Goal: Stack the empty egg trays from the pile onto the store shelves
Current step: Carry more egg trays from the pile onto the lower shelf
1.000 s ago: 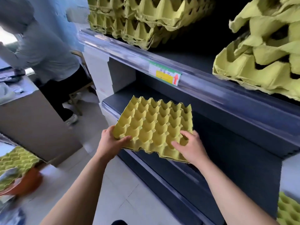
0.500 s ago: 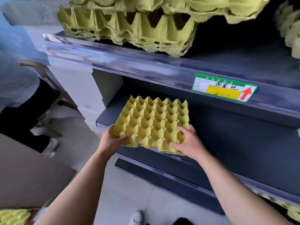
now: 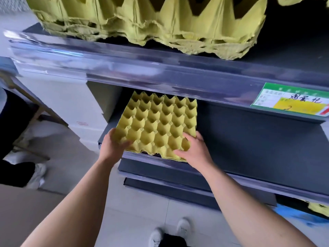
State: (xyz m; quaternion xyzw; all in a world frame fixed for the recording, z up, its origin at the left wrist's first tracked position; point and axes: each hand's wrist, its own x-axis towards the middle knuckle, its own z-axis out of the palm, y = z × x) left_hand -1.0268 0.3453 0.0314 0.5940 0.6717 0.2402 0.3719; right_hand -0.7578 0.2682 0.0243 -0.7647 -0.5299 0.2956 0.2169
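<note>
Single yellow egg tray [image 3: 156,125], empty, cups facing up, sits at the left end of the dark middle shelf [image 3: 249,143]. Far edge is tucked under the front rail of the upper shelf [image 3: 124,68]; near edge is at the middle shelf's front lip, slightly over it. It looks set down on the shelf, but the underside is hidden, so contact is not certain.

Left hand [image 3: 112,148] grips the near-left corner: thumb curled over the top rim, the other fingers under the tray and out of sight. Right hand [image 3: 194,150] holds the near-right corner, fingers [image 3: 188,138] bent over the top of the last cups, thumb lying along the front edge. Both forearms are bare and reach in from below.

Upper shelf carries a stack of egg trays [image 3: 151,20], same yellow, ragged edges, nested together, close to the camera and partly cropped. Green and yellow price label [image 3: 292,101] with handwriting sits in the upper rail at right. Bit of another yellow tray [image 3: 318,207] shows low right under the middle shelf. Wearer's white shoes [image 3: 183,227] on pale floor tiles at the bottom. Another person's dark trouser leg and white shoe [image 3: 38,175] at left edge, blurred.
</note>
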